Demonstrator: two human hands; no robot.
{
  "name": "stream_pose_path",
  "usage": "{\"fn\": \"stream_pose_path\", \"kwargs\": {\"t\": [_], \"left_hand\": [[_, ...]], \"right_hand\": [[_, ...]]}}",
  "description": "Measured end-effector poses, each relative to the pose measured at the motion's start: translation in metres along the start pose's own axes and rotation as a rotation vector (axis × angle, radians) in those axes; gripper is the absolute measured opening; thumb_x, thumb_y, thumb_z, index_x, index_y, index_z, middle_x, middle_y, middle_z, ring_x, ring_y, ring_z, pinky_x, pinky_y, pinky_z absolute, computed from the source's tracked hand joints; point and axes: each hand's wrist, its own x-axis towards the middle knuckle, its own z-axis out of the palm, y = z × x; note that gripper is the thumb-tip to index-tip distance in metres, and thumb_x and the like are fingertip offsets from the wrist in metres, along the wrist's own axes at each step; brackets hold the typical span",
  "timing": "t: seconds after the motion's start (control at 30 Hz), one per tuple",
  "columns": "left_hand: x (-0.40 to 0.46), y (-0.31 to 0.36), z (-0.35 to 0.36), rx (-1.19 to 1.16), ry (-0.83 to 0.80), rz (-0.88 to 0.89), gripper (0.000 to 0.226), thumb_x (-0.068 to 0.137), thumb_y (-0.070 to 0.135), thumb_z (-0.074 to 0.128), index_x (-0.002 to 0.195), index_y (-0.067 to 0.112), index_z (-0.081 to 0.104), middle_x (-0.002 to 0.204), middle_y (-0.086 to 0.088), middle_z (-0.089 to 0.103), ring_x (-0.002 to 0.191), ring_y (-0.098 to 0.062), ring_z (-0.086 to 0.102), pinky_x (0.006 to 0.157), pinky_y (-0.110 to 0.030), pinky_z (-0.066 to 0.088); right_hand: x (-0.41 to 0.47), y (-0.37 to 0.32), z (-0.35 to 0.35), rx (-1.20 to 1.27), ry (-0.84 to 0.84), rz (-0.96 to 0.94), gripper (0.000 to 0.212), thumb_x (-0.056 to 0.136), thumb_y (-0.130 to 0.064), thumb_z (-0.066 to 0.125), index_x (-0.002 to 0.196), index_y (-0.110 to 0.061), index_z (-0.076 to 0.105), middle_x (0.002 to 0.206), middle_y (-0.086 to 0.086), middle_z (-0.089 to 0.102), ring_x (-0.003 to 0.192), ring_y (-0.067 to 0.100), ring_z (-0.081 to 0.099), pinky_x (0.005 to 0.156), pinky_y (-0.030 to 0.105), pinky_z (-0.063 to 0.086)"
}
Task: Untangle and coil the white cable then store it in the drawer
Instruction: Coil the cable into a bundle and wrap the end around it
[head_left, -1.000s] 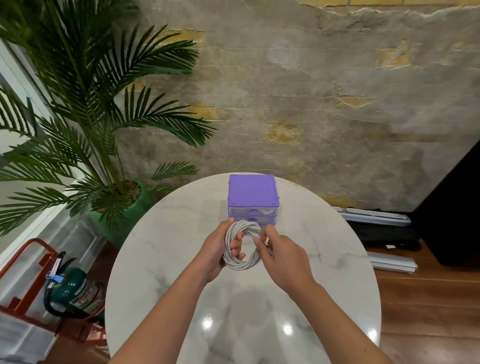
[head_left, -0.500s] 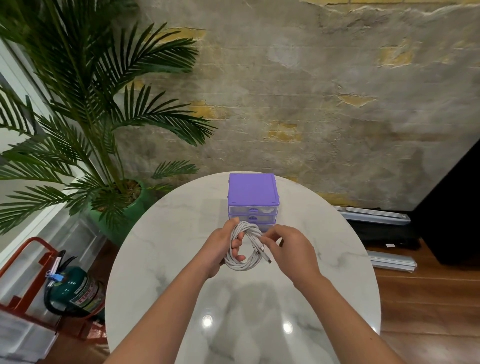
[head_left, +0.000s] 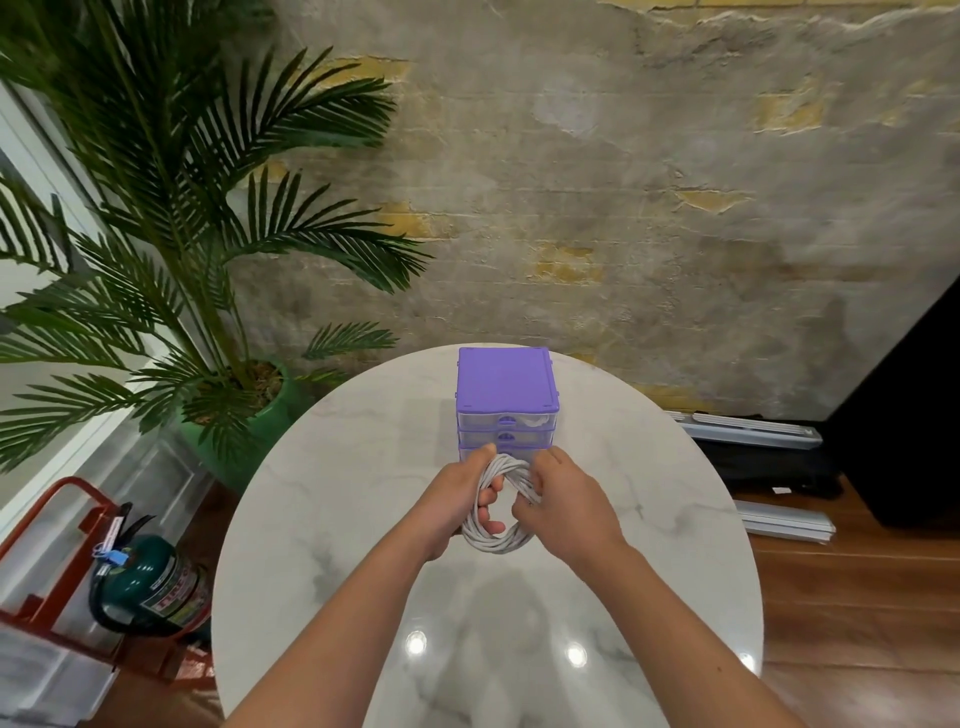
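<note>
Since half a second earlier, your right hand (head_left: 566, 506) had closed back onto the coiled white cable (head_left: 496, 519), gripping its right side while your left hand (head_left: 460, 501) clasped the left, holding it above the round white marble table (head_left: 322, 519), just before the purple plastic drawer unit (head_left: 506, 400).

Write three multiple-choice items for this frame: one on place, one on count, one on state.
1. Where is the purple drawer unit?
A. On the floor
B. On the marble table, beyond the hands
C. Under the palm

2. How many drawer fronts show on it?
A. One
B. Three
C. Six

3. What state is the white cable in?
A. Coiled, held by left hand and right hand
B. Stretched straight
C. Inside a drawer

Answers: 1 B, it stands on the tabletop; 2 B, three stacked fronts show; 3 A, loops hang between both hands.
</note>
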Motion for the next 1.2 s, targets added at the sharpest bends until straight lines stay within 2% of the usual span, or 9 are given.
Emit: {"fn": "stream_pose_path", "kwargs": {"t": [0.13, 0.2, 0.3, 0.4, 0.6, 0.8, 1.0, 1.1, 1.2], "left_hand": [[0.002, -0.005, -0.005, 0.011, 0.004, -0.009, 0.047, 0.096, 0.050, 0.046, 0.073, 0.012, 0.060, 0.051, 0.004, 0.041, 0.042, -0.013, 0.040, 0.065, -0.033, 0.056], [0.001, -0.007, -0.005, -0.059, -0.012, -0.025, 0.045, 0.095, 0.051, 0.049, 0.072, 0.014, 0.059, 0.051, 0.004, 0.040, 0.043, -0.013, 0.038, 0.059, -0.029, 0.053], [0.002, -0.007, -0.003, -0.176, -0.066, -0.037, 0.044, 0.095, 0.051, 0.051, 0.070, 0.016, 0.058, 0.052, 0.004, 0.037, 0.045, -0.013, 0.037, 0.058, -0.029, 0.053], [0.004, -0.007, -0.009, -0.140, -0.095, -0.050, 0.045, 0.094, 0.052, 0.052, 0.069, 0.015, 0.058, 0.052, 0.003, 0.038, 0.045, -0.013, 0.038, 0.062, -0.030, 0.055], [0.015, -0.024, -0.022, -0.112, -0.069, -0.143, 0.047, 0.091, 0.055, 0.055, 0.074, 0.012, 0.057, 0.054, 0.002, 0.038, 0.044, -0.012, 0.037, 0.062, -0.031, 0.056], [0.020, -0.052, -0.025, -0.269, -0.036, -0.242, 0.051, 0.090, 0.059, 0.055, 0.084, 0.008, 0.061, 0.057, -0.002, 0.045, 0.045, -0.015, 0.039, 0.062, -0.034, 0.057], [0.021, -0.074, -0.032, -0.398, -0.198, -0.185, 0.029, 0.087, 0.032, 0.067, 0.105, 0.009, 0.068, 0.087, -0.003, 0.060, 0.075, -0.016, 0.057, 0.081, -0.039, 0.057], [0.020, -0.091, -0.035, -0.328, -0.297, -0.112, 0.040, 0.084, 0.011, 0.069, 0.123, 0.018, 0.065, 0.102, -0.002, 0.063, 0.090, -0.014, 0.061, 0.080, -0.035, 0.055], [0.024, -0.108, -0.034, -0.253, -0.239, -0.059, 0.054, 0.087, 0.002, 0.068, 0.135, 0.025, 0.055, 0.124, -0.001, 0.063, 0.099, -0.016, 0.066, 0.084, -0.034, 0.055]], "right_hand": [[0.002, 0.015, -0.005, 0.330, -0.099, 0.066, 0.034, 0.075, -0.026, 0.074, 0.069, -0.022, 0.041, 0.071, 0.000, 0.052, 0.062, 0.021, 0.051, 0.058, 0.032, 0.042], [0.002, 0.017, -0.004, 0.388, -0.093, 0.098, 0.034, 0.077, -0.032, 0.075, 0.076, -0.023, 0.043, 0.073, -0.003, 0.051, 0.061, 0.015, 0.048, 0.058, 0.029, 0.041], [-0.002, 0.013, -0.003, 0.455, -0.157, 0.105, 0.027, 0.091, -0.034, 0.062, 0.106, -0.033, 0.039, 0.090, -0.015, 0.053, 0.071, 0.008, 0.055, 0.064, 0.024, 0.044], [-0.005, 0.012, -0.001, 0.422, -0.286, 0.078, 0.026, 0.098, -0.036, 0.048, 0.123, -0.035, 0.043, 0.092, -0.009, 0.063, 0.072, 0.011, 0.066, 0.076, 0.036, 0.056], [-0.014, 0.011, 0.015, 0.432, -0.379, 0.112, 0.025, 0.099, -0.041, 0.042, 0.118, -0.025, 0.045, 0.091, 0.007, 0.065, 0.066, 0.019, 0.069, 0.076, 0.043, 0.057], [-0.026, 0.015, 0.032, 0.626, -0.389, 0.222, 0.030, 0.100, -0.043, 0.045, 0.119, -0.020, 0.047, 0.084, 0.003, 0.058, 0.062, 0.015, 0.058, 0.064, 0.030, 0.049], [-0.027, 0.031, 0.050, 0.652, -0.313, 0.354, 0.029, 0.101, -0.041, 0.042, 0.117, -0.017, 0.044, 0.083, 0.001, 0.051, 0.061, 0.014, 0.047, 0.056, 0.022, 0.041], [-0.026, 0.041, 0.059, 0.678, -0.292, 0.441, 0.030, 0.101, -0.042, 0.042, 0.115, -0.015, 0.046, 0.087, 0.000, 0.053, 0.068, 0.013, 0.049, 0.061, 0.024, 0.040], [-0.027, 0.049, 0.071, 0.749, -0.330, 0.545, 0.035, 0.100, -0.045, 0.043, 0.119, -0.015, 0.047, 0.097, 0.007, 0.059, 0.075, 0.017, 0.055, 0.066, 0.027, 0.048]]}}
